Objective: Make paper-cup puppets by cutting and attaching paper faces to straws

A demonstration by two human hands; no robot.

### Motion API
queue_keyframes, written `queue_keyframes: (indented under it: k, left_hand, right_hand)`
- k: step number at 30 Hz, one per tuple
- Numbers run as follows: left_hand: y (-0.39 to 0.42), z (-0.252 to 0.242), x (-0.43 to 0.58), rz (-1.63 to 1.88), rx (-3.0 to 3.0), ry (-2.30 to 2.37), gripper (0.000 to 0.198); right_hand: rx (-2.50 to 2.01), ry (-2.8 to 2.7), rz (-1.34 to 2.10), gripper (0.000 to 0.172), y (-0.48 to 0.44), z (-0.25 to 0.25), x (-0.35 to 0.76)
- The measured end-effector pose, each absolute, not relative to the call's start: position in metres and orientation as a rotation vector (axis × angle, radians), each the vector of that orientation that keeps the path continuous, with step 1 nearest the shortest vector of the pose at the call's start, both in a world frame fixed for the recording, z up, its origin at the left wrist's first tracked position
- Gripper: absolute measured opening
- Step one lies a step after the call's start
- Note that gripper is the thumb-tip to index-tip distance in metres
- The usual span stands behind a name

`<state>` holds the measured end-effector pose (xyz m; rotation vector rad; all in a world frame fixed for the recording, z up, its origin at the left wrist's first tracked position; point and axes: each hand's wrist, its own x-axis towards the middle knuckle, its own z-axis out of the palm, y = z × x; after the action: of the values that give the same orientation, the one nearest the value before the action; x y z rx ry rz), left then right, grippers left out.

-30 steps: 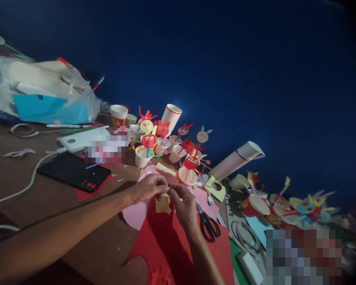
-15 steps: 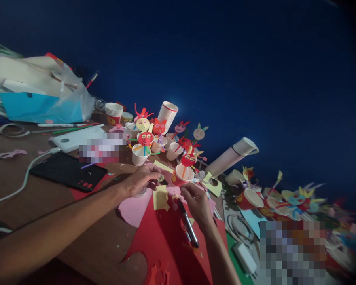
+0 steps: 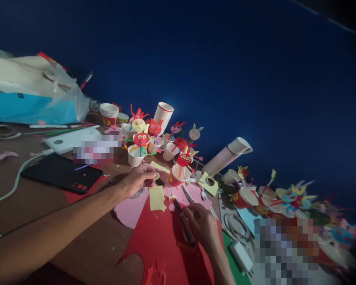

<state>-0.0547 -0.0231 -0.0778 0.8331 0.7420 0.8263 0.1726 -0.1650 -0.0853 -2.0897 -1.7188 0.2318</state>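
Note:
My left hand [image 3: 139, 180] pinches a small pale yellow paper disc [image 3: 157, 176] with dark marks on it, above the pink paper. Beside the black marker [image 3: 184, 223], my right hand [image 3: 200, 219] hovers with its fingers curled; whether anything is in them is hidden. A yellow paper piece [image 3: 156, 198] with a jagged edge lies between the hands. Red paper [image 3: 161, 237] spreads below them. Just beyond stands a paper cup [image 3: 179, 175] holding a red paper face [image 3: 184, 159] with yellow ears.
Cups with paper figures stand behind, near a cup stack [image 3: 163, 114] and a white bottle [image 3: 228, 156]. More decorated cups [image 3: 245, 198] are at the right. A black phone case [image 3: 62, 173], white power bank [image 3: 71, 139] and plastic bag [image 3: 62, 95] occupy the left.
My right hand has moved down and back, away from the cup and toward the marker. My left hand still holds the yellow disc. The view has shifted slightly.

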Motion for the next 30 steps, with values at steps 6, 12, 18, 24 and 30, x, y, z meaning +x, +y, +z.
queue_keyframes:
  k: [6,12,18,24,30]
  left_hand:
    - [-0.023,-0.079,-0.056,0.851,0.777,0.753,0.011]
    - [-0.021,-0.082,-0.057,0.845,0.803,0.775,0.014]
    - [-0.019,-0.087,-0.056,0.854,0.841,0.747,0.012]
    - [-0.018,-0.088,-0.054,0.884,0.877,0.754,0.013]
    - [-0.019,-0.086,-0.053,0.881,0.892,0.763,0.013]
  right_hand:
    - [-2.082,-2.033,-0.074,0.016,-0.164,-0.096,0.162]
    - [-2.141,-2.108,-0.240,0.019,-0.167,-0.094,0.161]
    - [-2.267,-2.020,-0.135,0.018,-0.173,-0.077,0.169]
    - [-2.399,-2.036,-0.081,0.019,-0.175,-0.074,0.168]
    - [-2.365,-2.000,0.024,0.022,-0.176,-0.070,0.165]
